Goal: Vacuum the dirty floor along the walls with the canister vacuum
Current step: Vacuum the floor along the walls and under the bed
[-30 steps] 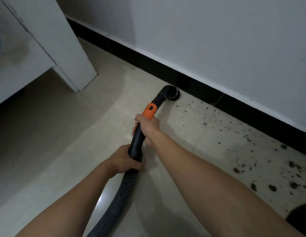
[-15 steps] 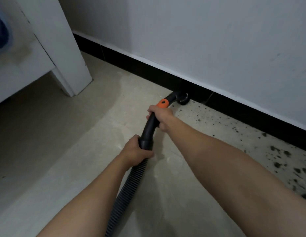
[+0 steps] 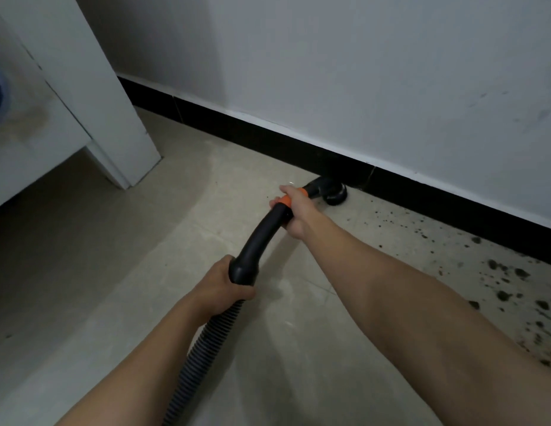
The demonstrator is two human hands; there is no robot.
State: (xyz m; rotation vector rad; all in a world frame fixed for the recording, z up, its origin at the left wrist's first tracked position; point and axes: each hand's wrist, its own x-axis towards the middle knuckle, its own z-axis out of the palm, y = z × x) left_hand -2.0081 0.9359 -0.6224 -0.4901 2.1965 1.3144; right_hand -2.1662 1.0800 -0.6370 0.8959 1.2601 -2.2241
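A black curved vacuum handle [image 3: 261, 238] with an orange collar [image 3: 285, 200] leads to a round brush nozzle [image 3: 332, 193] pressed to the floor at the black baseboard [image 3: 268, 133]. My right hand [image 3: 298, 210] grips the handle at the orange collar. My left hand [image 3: 225, 287] grips the lower end, where the ribbed grey hose [image 3: 200, 348] joins. Dark dirt specks [image 3: 498, 287] lie scattered on the beige tile floor [image 3: 145, 272] to the right of the nozzle, along the wall.
A white cabinet or furniture leg [image 3: 114, 118] stands at the upper left, raised off the floor with shadow beneath. A white wall [image 3: 360, 72] runs diagonally above the baseboard. The floor left of the nozzle shows little dirt.
The nozzle has slid right along the baseboard toward the dirt, and both hands moved with the handle. My view has shifted closer to the wall.
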